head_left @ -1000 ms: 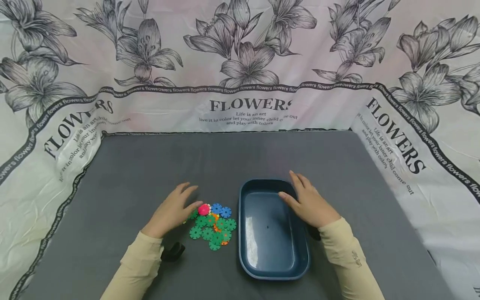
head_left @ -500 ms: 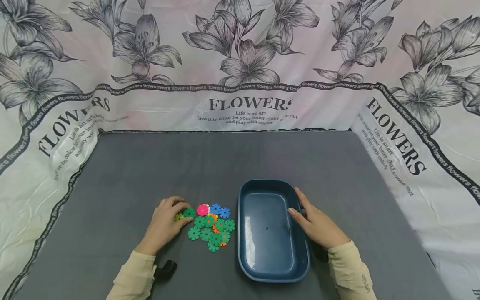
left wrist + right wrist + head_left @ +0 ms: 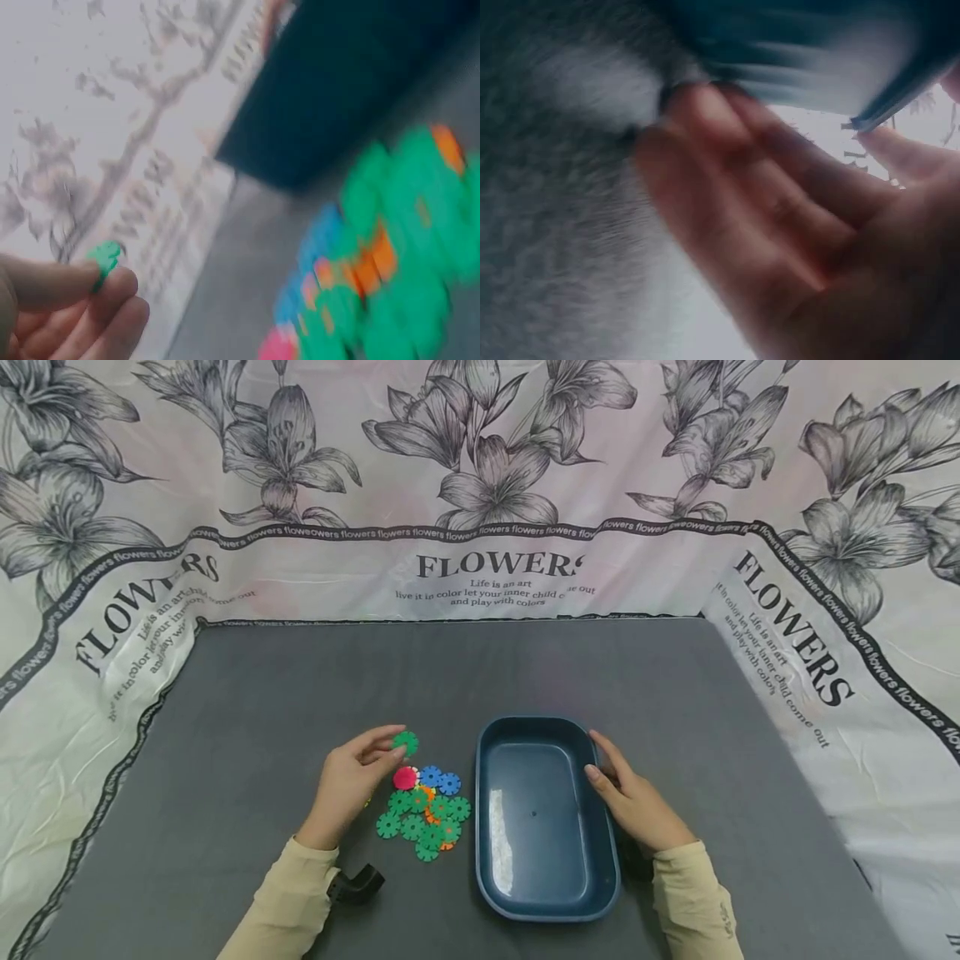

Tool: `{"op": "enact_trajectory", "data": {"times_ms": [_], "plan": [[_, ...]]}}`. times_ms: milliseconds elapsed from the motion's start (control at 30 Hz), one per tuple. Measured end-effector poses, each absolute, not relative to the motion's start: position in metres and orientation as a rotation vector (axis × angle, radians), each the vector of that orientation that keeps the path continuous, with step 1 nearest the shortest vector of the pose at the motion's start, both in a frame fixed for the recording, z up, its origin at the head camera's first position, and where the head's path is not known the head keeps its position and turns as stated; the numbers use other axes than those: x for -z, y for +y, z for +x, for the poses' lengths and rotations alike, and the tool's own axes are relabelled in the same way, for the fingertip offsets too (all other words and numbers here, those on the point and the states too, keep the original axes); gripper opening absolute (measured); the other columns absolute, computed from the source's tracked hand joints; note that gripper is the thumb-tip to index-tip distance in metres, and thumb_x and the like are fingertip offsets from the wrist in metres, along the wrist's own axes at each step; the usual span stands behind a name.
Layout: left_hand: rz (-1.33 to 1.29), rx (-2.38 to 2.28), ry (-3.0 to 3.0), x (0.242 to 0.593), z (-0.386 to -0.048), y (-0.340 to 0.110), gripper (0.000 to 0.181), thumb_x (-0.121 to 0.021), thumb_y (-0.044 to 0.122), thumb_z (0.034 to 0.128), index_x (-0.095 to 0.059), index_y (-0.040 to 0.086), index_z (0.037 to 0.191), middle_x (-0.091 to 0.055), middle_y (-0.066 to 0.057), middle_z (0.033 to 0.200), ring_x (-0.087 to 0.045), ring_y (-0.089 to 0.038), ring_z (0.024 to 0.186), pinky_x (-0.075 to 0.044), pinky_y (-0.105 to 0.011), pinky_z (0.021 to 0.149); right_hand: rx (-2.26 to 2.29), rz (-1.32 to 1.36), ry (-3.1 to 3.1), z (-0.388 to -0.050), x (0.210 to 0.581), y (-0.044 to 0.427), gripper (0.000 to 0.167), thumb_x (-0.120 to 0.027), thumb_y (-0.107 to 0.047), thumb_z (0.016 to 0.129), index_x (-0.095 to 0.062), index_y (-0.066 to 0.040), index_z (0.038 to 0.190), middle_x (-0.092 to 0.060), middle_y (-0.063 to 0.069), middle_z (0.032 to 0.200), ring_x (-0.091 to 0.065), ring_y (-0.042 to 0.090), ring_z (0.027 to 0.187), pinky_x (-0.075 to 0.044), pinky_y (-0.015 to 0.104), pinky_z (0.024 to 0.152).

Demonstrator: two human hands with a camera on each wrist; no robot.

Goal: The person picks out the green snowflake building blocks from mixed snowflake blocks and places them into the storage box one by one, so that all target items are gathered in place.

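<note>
Between thumb and fingers, my left hand point(image 3: 345, 789) pinches a green notched plastic disc point(image 3: 407, 742), held just above the far side of a loose pile. In the left wrist view this green disc point(image 3: 106, 257) sticks out from the fingertips. The pile has several green discs point(image 3: 412, 827), two blue discs point(image 3: 430, 777), a pink disc point(image 3: 405, 777) and some orange ones. Right of it stands a blue plastic tray point(image 3: 534, 860) with nothing in it. My right hand point(image 3: 641, 810) grips its right wall, thumb at the rim and fingers outside.
A grey cloth point(image 3: 300, 677) covers the table. Flower-printed white sheeting point(image 3: 495, 577) closes off the back and both sides. A black curved piece point(image 3: 358, 885) sits at the left wrist. One yellow disc edge point(image 3: 367, 802) shows beside the left hand.
The left hand came down at the pile's left edge, took a green disc and has lifted it up and to the right. My right hand moved onto the tray's right wall.
</note>
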State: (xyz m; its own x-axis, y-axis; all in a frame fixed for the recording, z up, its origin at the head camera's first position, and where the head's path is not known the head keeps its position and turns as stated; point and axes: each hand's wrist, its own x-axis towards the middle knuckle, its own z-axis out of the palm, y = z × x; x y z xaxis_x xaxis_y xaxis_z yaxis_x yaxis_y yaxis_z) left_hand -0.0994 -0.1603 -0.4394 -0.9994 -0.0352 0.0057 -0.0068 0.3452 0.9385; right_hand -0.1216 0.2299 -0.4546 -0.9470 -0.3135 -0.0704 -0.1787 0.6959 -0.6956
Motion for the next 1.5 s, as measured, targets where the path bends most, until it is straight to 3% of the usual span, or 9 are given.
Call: {"op": "enact_trajectory", "data": {"times_ms": [133, 333, 600, 767, 967, 1233, 1500], "plan": [[0.076, 2.139, -2.5, 0.427, -0.107, -0.138, 0.04, -0.066, 0.023, 0.092, -0.059, 0.015, 0.13, -0.066, -0.012, 0.112, -0.066, -0.033, 0.101, -0.051, -0.047, 0.091, 1.158, -0.383, 2.732, -0.122, 0.462, 0.234, 0.054, -0.043, -0.038, 0.102, -0.024, -0.029, 0.152, -0.06, 0.023, 0.124, -0.063, 0.036, 0.106, -0.051, 0.054, 0.084], [-0.15, 2.419, -2.605, 0.415, -0.12, -0.096, 0.037, -0.059, 0.012, 0.0954, -0.058, 0.013, 0.132, -0.065, -0.013, 0.119, -0.067, -0.03, 0.103, -0.051, -0.044, 0.091, 1.32, -0.324, 2.7, -0.124, 0.464, 0.238, 0.046, -0.043, -0.032, 0.103, -0.034, -0.033, 0.148, -0.061, 0.011, 0.101, -0.059, 0.016, 0.074, -0.052, 0.029, 0.067], [-0.432, 2.506, -2.772, 0.414, -0.123, -0.036, 0.032, -0.058, 0.008, 0.0953, -0.062, 0.006, 0.127, -0.071, -0.011, 0.104, -0.069, -0.032, 0.096, -0.054, -0.041, 0.085, 1.367, -0.326, 2.679, -0.129, 0.468, 0.236, 0.045, -0.044, -0.035, 0.103, -0.037, -0.036, 0.147, -0.053, 0.009, 0.137, -0.062, 0.016, 0.083, -0.054, 0.026, 0.069], [-0.479, 2.519, -2.857, 0.421, -0.121, -0.009, 0.028, -0.058, 0.002, 0.0941, -0.065, 0.003, 0.121, -0.072, -0.011, 0.092, -0.07, -0.033, 0.09, -0.056, -0.04, 0.079, 1.38, -0.308, 2.647, -0.129, 0.463, 0.234, 0.044, -0.042, -0.032, 0.103, -0.037, -0.032, 0.148, -0.044, 0.01, 0.146, -0.062, 0.023, 0.094, -0.054, 0.028, 0.071], [-0.495, 2.364, -3.062, 0.432, -0.114, 0.01, 0.022, -0.061, -0.003, 0.0901, -0.071, 0.002, 0.11, -0.071, -0.012, 0.076, -0.071, -0.026, 0.074, -0.058, -0.034, 0.068, 1.374, -0.31, 2.643, -0.119, 0.438, 0.228, 0.045, -0.042, -0.024, 0.104, -0.038, -0.018, 0.148, -0.043, 0.016, 0.146, -0.061, 0.026, 0.093, -0.053, 0.028, 0.071], [-0.568, 2.222, -3.228, 0.438, -0.103, 0.02, 0.022, -0.059, -0.009, 0.0866, -0.073, -0.001, 0.102, -0.069, -0.012, 0.07, -0.07, -0.024, 0.067, -0.057, -0.03, 0.06, 1.356, -0.288, 2.664, -0.116, 0.43, 0.226, 0.044, -0.043, -0.024, 0.104, -0.039, -0.017, 0.148, -0.052, 0.015, 0.137, -0.06, 0.016, 0.075, -0.051, 0.027, 0.07], [-0.731, 2.069, -3.315, 0.441, -0.097, 0.024, 0.019, -0.064, -0.011, 0.0814, -0.073, -0.002, 0.096, -0.068, -0.013, 0.065, -0.069, -0.026, 0.062, -0.056, -0.028, 0.057, 1.363, -0.295, 2.666, -0.118, 0.434, 0.226, 0.045, -0.043, -0.023, 0.104, -0.039, -0.016, 0.147, -0.055, 0.017, 0.132, -0.059, 0.015, 0.074, -0.051, 0.027, 0.069]]}}
